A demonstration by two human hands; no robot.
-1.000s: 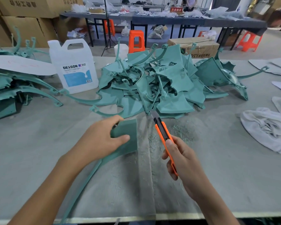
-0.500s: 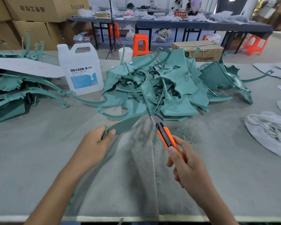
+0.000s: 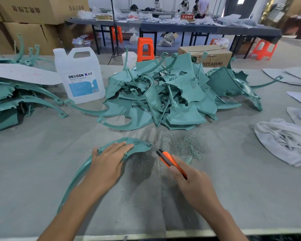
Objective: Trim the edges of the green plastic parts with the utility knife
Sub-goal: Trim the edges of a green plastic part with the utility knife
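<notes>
In the head view, one green plastic part (image 3: 141, 146) lay flat on the grey table (image 3: 250, 188) just ahead of the person and slightly to their left. Its broad fan end was farthest from them, and its long curved arm swept back down and to the left, so the long axis ran from far-right to near-left. The left hand (image 3: 109, 162) lay on it with straight fingers, pressing it down. The right hand (image 3: 196, 186) was curled round the one orange utility knife (image 3: 169, 159). The knife's tip pointed up and left at the fan's right edge, just beside it but seemingly not touching. That edge lay nearer the knife hand, so the cut would likely start there. The two hands were apart, with bare table between them. Beyond lay one heap of green parts (image 3: 163, 98), too tangled to count, and a second stack (image 3: 7, 101) at far left. There were also one white jug (image 3: 80, 75), one patch of green shavings (image 3: 184, 146) and one white cloth (image 3: 281, 141).
</notes>
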